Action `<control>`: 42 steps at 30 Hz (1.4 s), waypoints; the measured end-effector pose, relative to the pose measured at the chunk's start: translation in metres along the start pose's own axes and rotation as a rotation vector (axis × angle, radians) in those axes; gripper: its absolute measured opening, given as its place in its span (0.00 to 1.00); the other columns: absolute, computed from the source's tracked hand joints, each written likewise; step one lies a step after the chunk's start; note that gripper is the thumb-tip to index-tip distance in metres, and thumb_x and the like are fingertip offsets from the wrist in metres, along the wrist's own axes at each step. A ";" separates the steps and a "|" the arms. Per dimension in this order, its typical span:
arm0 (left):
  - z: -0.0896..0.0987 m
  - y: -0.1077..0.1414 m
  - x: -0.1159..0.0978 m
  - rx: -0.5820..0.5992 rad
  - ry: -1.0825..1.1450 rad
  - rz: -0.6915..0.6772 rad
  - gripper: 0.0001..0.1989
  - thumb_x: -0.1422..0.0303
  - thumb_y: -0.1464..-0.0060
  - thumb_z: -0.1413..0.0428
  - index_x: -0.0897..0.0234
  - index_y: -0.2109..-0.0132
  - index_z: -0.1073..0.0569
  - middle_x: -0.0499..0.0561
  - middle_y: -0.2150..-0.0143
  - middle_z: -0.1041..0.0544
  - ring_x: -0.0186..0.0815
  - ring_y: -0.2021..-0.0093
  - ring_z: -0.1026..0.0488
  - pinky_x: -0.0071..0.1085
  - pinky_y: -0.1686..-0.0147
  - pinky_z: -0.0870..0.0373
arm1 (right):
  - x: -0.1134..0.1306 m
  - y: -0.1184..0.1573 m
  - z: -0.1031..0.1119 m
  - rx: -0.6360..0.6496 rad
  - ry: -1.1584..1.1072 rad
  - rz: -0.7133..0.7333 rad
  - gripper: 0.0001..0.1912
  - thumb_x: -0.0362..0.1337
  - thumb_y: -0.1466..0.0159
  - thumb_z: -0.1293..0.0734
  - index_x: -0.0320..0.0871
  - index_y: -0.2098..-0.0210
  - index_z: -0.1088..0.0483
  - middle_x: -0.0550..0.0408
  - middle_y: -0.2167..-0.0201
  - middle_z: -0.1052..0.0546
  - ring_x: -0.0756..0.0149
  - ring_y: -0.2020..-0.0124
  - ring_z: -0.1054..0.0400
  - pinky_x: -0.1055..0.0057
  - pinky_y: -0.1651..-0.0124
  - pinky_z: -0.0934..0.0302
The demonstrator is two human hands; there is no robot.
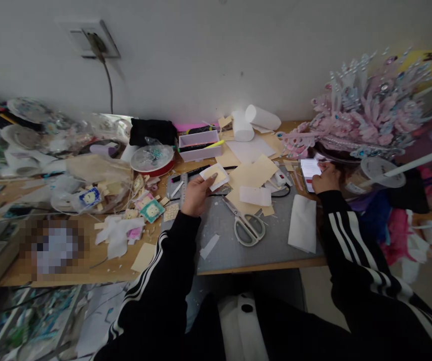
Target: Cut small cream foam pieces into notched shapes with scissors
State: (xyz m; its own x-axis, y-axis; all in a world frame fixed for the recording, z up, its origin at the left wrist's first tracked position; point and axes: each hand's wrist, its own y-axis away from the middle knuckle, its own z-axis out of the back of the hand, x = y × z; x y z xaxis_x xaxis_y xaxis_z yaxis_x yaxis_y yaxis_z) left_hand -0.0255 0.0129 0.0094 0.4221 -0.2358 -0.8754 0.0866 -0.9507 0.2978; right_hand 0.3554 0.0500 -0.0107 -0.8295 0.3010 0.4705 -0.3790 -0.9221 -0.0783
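Note:
My left hand (196, 195) pinches a small cream and white card (216, 175) between thumb and fingers above the grey mat (216, 250). At the right, my right hand (325, 178) is at a phone (308, 173) with a lit screen, its fingers bent at the phone's right edge. Between the hands lie cream paper sheets (255, 173) and a white paper strip (255, 196). Scissors with pale handles (249, 231) rest on the mat, blades pointing up and left. A folded white cloth (303, 223) lies below the phone.
A lilac tray (199, 145) with pens stands at the back, beside white rolls (263, 118). Pink jewelled crowns (370, 110) pile up at the right. A clear spool (152, 159), felt pieces (151, 210) and plastic bags (99, 175) crowd the left.

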 end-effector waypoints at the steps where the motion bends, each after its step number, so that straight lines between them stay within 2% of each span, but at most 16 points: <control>1: 0.000 0.000 0.000 -0.004 0.003 0.001 0.17 0.64 0.62 0.30 0.67 0.63 0.21 0.53 0.66 0.18 0.40 0.62 0.20 0.38 0.57 0.21 | -0.003 -0.002 -0.001 0.001 -0.001 -0.003 0.23 0.24 0.47 0.42 0.38 0.51 0.45 0.32 0.43 0.33 0.51 0.42 0.48 0.61 0.39 0.54; 6: 0.000 0.002 -0.001 0.021 0.013 0.004 0.12 0.66 0.57 0.31 0.65 0.63 0.20 0.52 0.63 0.17 0.40 0.61 0.20 0.40 0.55 0.23 | -0.012 -0.006 -0.005 0.006 -0.012 -0.007 0.23 0.25 0.47 0.41 0.39 0.51 0.45 0.32 0.44 0.33 0.49 0.42 0.46 0.59 0.38 0.53; 13: 0.001 0.001 0.001 0.025 0.003 -0.004 0.16 0.64 0.60 0.30 0.66 0.62 0.20 0.53 0.63 0.17 0.39 0.63 0.21 0.35 0.61 0.23 | -0.020 -0.007 -0.005 0.013 -0.037 -0.006 0.21 0.26 0.47 0.41 0.41 0.54 0.45 0.34 0.44 0.32 0.50 0.41 0.46 0.60 0.38 0.53; 18: 0.001 0.001 0.000 0.027 0.015 -0.009 0.15 0.65 0.59 0.30 0.66 0.62 0.19 0.53 0.61 0.17 0.39 0.63 0.21 0.37 0.60 0.22 | -0.021 -0.008 -0.006 -0.002 -0.052 -0.013 0.21 0.26 0.49 0.40 0.41 0.55 0.44 0.35 0.46 0.31 0.50 0.44 0.43 0.59 0.39 0.50; 26: 0.001 0.001 0.001 0.032 0.015 -0.009 0.17 0.65 0.60 0.30 0.67 0.61 0.20 0.55 0.59 0.17 0.41 0.60 0.20 0.38 0.57 0.21 | -0.013 -0.003 -0.011 -0.102 -0.066 -0.033 0.24 0.25 0.53 0.40 0.42 0.55 0.40 0.42 0.50 0.29 0.49 0.43 0.40 0.54 0.37 0.50; 29: 0.001 0.000 0.001 0.032 0.004 -0.013 0.18 0.64 0.59 0.31 0.67 0.60 0.20 0.55 0.59 0.17 0.41 0.60 0.20 0.37 0.59 0.21 | -0.009 -0.001 -0.012 -0.124 -0.065 -0.025 0.25 0.26 0.53 0.40 0.41 0.55 0.38 0.42 0.51 0.28 0.49 0.43 0.39 0.53 0.37 0.49; 33: 0.002 -0.001 0.002 0.026 0.010 -0.017 0.19 0.64 0.59 0.30 0.68 0.60 0.20 0.56 0.59 0.17 0.39 0.62 0.20 0.34 0.62 0.21 | -0.002 0.004 -0.009 -0.072 -0.038 -0.059 0.25 0.28 0.51 0.39 0.38 0.52 0.38 0.39 0.47 0.31 0.46 0.41 0.42 0.54 0.37 0.48; 37: 0.003 -0.001 0.003 0.035 0.009 -0.022 0.20 0.63 0.61 0.30 0.68 0.60 0.20 0.56 0.60 0.17 0.38 0.64 0.20 0.31 0.65 0.21 | 0.004 0.009 -0.003 -0.052 -0.007 -0.091 0.25 0.29 0.47 0.40 0.36 0.49 0.39 0.38 0.44 0.33 0.49 0.41 0.44 0.57 0.36 0.49; 42: 0.003 -0.001 0.003 0.035 -0.006 -0.024 0.20 0.63 0.61 0.30 0.69 0.60 0.21 0.55 0.62 0.17 0.40 0.63 0.20 0.35 0.63 0.21 | 0.004 0.010 -0.001 -0.052 -0.012 -0.073 0.23 0.28 0.46 0.41 0.37 0.50 0.40 0.38 0.45 0.33 0.51 0.42 0.43 0.58 0.35 0.52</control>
State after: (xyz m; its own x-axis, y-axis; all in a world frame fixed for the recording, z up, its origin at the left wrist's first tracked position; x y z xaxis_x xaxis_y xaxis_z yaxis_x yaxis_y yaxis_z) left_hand -0.0270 0.0127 0.0057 0.4149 -0.2134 -0.8845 0.0649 -0.9627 0.2627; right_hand 0.3480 0.0421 -0.0106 -0.7939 0.3634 0.4875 -0.4589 -0.8841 -0.0885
